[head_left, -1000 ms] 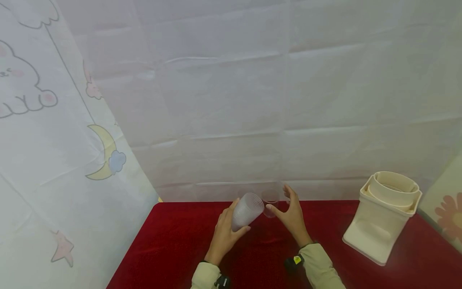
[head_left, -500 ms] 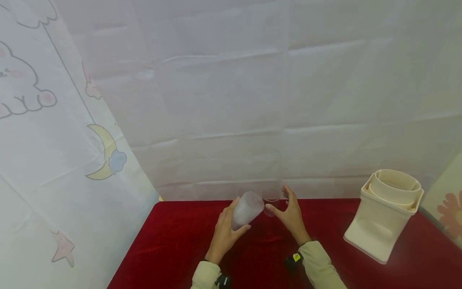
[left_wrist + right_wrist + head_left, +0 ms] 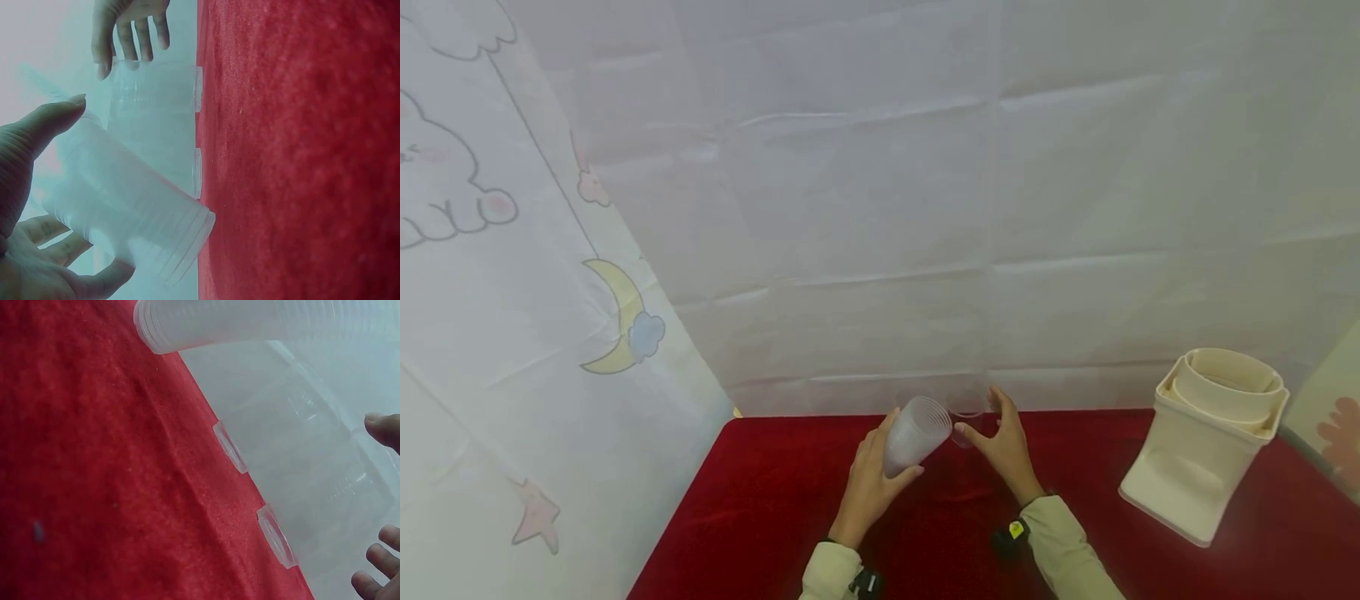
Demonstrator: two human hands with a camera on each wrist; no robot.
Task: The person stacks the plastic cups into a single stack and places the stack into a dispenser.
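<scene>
My left hand (image 3: 872, 471) grips a stack of nested clear plastic cups (image 3: 913, 437), which is tilted; in the left wrist view the stack (image 3: 131, 194) runs diagonally between thumb and fingers. Two separate clear cups stand side by side on the red cloth, one cup (image 3: 156, 90) below my right hand and the other cup (image 3: 156, 147) partly behind the stack. My right hand (image 3: 1003, 450) is spread around the top of the nearer cup (image 3: 331, 487), thumb and fingers apart. Whether a fingertip touches that cup, I cannot tell.
A cream plastic container (image 3: 1202, 450) with a round piece in its top stands at the right of the red-covered table (image 3: 760, 500). White sheeting (image 3: 850, 208) hangs behind the table's far edge, and a patterned sheet (image 3: 550, 417) hangs at the left.
The head view has shifted very slightly. Both hands, the stack and the standing cups keep nearly the same places and poses.
</scene>
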